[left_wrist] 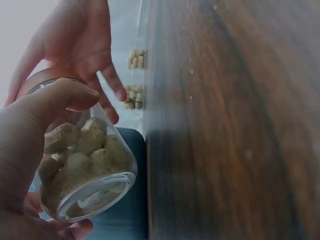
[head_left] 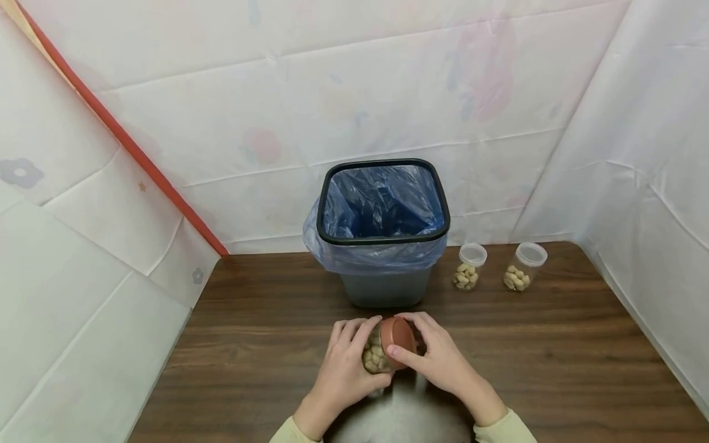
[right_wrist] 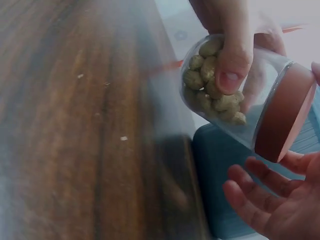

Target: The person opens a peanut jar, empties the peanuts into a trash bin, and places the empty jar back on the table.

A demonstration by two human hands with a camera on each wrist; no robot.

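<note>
A clear jar point(head_left: 375, 355) partly filled with unshelled peanuts point(left_wrist: 90, 150) is held tilted on its side above the dark wooden table. Its reddish-brown screw lid point(head_left: 399, 343) faces right and sits on the mouth. My left hand point(head_left: 350, 364) grips the jar's body, thumb on the near side and fingers over the far side. With thumb and index finger, my right hand point(head_left: 443, 360) holds the lid by its edge. In the right wrist view the other right fingers point(right_wrist: 257, 187) hang loosely below the lid point(right_wrist: 287, 112).
Just beyond the hands stands a grey-blue bin point(head_left: 384, 289) with a black rim and a blue plastic liner point(head_left: 382, 258). To its right are two small white-lidded jars, one nearer the bin point(head_left: 466, 274) and one farther right point(head_left: 523, 267), each with peanuts. White sheeting point(head_left: 266, 123) surrounds the table point(head_left: 249, 332).
</note>
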